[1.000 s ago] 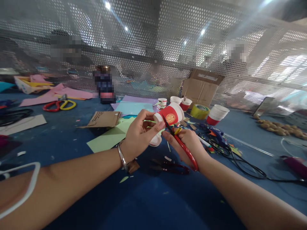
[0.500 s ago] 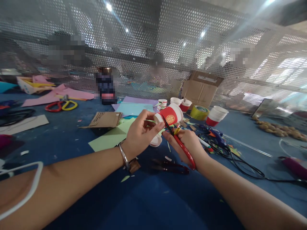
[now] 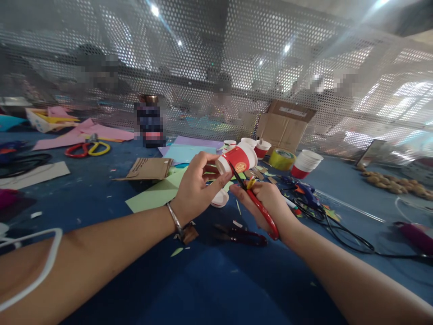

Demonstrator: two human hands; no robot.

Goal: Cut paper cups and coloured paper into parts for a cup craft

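Note:
My left hand (image 3: 199, 189) grips a red and white paper cup (image 3: 241, 159), which lies on its side in the air with its rim to the right. In my right hand (image 3: 267, 203) is a pair of red-handled scissors (image 3: 260, 210), its dark blades against the cup's side near the base. A white round piece (image 3: 219, 198) is just below the cup. Dark thread snips (image 3: 243, 235) lie on the blue table (image 3: 203, 289) under my hands.
Behind stand a stack of cups (image 3: 306, 163), yellow tape (image 3: 282, 159) and a cardboard box (image 3: 282, 126). To the right are a blue glue gun (image 3: 309, 196) and black cable. Green paper (image 3: 152, 194), cardboard (image 3: 149, 168) and red-yellow scissors (image 3: 88, 148) are to the left.
The cup has turned slightly in my left hand, its round logo now lower. The scissors have shifted slightly right and down with my right hand.

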